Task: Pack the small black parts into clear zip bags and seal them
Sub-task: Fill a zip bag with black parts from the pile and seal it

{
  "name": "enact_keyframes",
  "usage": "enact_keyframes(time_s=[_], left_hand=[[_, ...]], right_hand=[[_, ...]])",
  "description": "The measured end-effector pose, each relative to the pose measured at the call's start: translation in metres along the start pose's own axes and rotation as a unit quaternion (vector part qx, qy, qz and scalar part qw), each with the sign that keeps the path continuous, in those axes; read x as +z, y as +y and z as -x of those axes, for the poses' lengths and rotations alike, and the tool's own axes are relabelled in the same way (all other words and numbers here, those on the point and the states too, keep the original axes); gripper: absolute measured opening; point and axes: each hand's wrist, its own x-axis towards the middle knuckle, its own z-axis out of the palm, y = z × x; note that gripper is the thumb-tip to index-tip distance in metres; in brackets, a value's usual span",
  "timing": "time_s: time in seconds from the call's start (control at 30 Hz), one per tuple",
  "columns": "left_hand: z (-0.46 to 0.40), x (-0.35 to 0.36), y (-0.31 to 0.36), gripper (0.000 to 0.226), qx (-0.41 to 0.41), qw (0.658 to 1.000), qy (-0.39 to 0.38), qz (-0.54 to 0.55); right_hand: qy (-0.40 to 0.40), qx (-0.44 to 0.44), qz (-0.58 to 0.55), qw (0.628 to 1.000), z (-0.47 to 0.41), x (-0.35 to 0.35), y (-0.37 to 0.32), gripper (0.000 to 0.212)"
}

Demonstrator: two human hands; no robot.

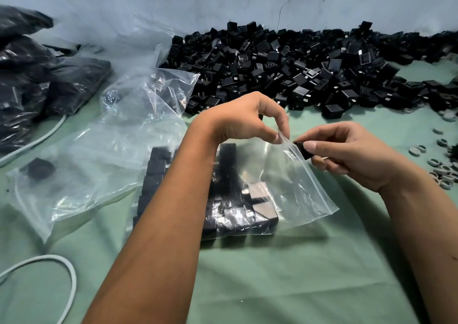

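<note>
Left hand (244, 120) pinches the lip of the zip bag (285, 187) up at frame centre, right hand (347, 152) pinches one black part (302, 150) just right of the opening, bag body lying lower left.

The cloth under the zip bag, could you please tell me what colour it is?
The cloth is a plain pale green with no pattern, seen in the head view.
</note>
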Motion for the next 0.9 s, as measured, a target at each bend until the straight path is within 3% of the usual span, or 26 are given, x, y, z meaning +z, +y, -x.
enact_keyframes(time_s=[0.33, 0.43, 0.53, 0.67, 0.9], left_hand=[[-0.006, 0.009, 0.01, 0.016, 0.025, 1.0, 0.018, -0.003], [-0.007, 0.009, 0.011, 0.017, 0.034, 0.999, 0.024, -0.001], [-0.006, 0.006, 0.013, 0.017, 0.045, 0.999, 0.028, 0.005], [-0.005, 0.006, 0.015, 0.018, 0.052, 0.998, 0.028, -0.003], [-0.005, 0.006, 0.015, 0.019, 0.037, 0.999, 0.025, -0.01]], right_hand=[[-0.134, -0.02, 0.021, 0.991, -0.002, 0.017, 0.001, 0.039], [-0.154, -0.012, 0.002, 0.988, -0.002, 0.027, 0.004, 0.031], [-0.13, -0.031, -0.011, 0.991, -0.005, 0.037, 0.006, 0.018], [-0.061, -0.085, 0.071, 0.992, -0.009, 0.051, 0.008, 0.026], [-0.016, -0.075, 0.161, 0.984, -0.012, 0.05, 0.013, 0.016]])
